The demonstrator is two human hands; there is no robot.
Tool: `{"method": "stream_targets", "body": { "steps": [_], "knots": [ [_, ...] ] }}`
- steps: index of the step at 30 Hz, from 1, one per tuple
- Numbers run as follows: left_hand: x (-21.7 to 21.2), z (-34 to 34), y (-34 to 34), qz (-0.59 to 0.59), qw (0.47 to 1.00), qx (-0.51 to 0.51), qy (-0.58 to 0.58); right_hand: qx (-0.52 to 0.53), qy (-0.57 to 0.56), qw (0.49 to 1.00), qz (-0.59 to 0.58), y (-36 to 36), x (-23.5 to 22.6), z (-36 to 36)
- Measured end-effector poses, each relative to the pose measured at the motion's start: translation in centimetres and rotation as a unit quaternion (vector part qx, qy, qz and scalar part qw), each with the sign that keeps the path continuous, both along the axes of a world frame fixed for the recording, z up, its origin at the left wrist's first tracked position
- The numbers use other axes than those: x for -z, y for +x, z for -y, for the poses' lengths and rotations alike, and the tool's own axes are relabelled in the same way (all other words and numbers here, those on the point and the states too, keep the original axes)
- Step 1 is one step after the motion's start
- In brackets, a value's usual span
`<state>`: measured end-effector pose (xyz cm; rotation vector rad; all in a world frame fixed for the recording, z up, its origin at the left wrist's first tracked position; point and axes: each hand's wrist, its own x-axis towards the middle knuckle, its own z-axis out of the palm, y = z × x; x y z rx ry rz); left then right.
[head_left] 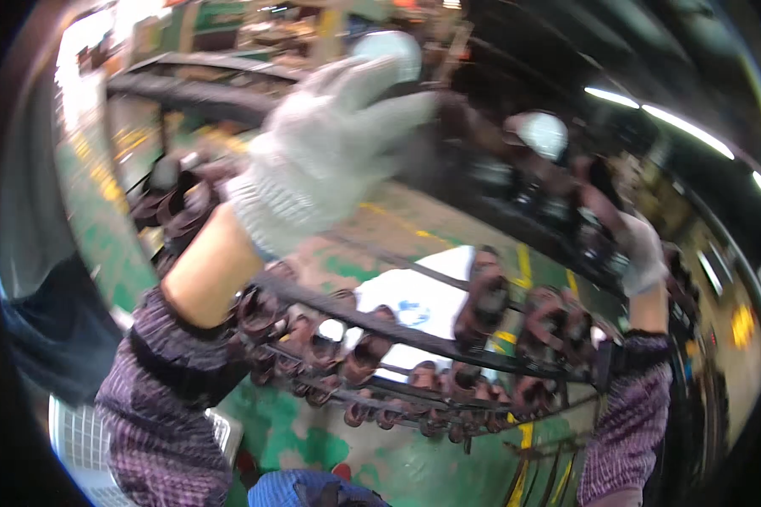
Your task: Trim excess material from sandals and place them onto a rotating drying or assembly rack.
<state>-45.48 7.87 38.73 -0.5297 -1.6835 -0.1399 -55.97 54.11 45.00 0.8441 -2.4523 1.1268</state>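
Observation:
My left hand point(330, 139), in a white knitted glove, is raised at the upper centre. Its fingers are stretched toward the right and apart. Just beyond the upper fingers is a round pale disc point(393, 52); whether they touch it is unclear. Dark brown shapes blur at the fingertips. At the right, my right hand point(643, 253), also gloved, is against a brown shoe-like piece point(600, 203); its fingers are smeared and partly hidden. Between the hands, a second pale disc point(543, 135) sits among dark brown shapes on the upper level.
Below my hands a dark rack rail point(380, 325) curves across, carrying several brown shoes point(368, 355). A white sheet point(418, 296) with a blue mark lies behind it. A grey plastic basket point(80, 439) stands lower left on the green, yellow-marked floor point(304, 444). More shoes point(182, 203) are at the left.

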Motion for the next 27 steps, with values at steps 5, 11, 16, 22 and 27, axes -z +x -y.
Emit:
{"method": "stream_targets", "body": {
  "steps": [5, 11, 16, 22, 27],
  "knots": [
    [8.5, 5.6, 9.1, 0.083, 0.995, 0.028, 0.05, -0.121, -0.103, 0.945, 0.287, 6.2, 8.9, 29.1],
    [41.9, 18.2, 36.3, 0.327, 0.704, -0.231, 0.587, -0.209, -0.003, 0.868, 0.45, 32.2, 31.7, 37.1],
    [61.4, 30.1, 52.2, 0.667, 0.308, -0.463, 0.496, -0.132, 0.064, 0.841, 0.52, 28.2, 45.4, 21.7],
    [78.8, 44.5, 49.3, 0.327, 0.244, -0.393, 0.824, 0.023, 0.159, 0.815, 0.557, 25.5, 48.6, 45.8],
    [78.6, 40.5, 47.0, 0.364, 0.184, -0.391, 0.825, 0.079, 0.208, 0.806, 0.548, 30.0, 46.6, 49.6]
  ]
}}
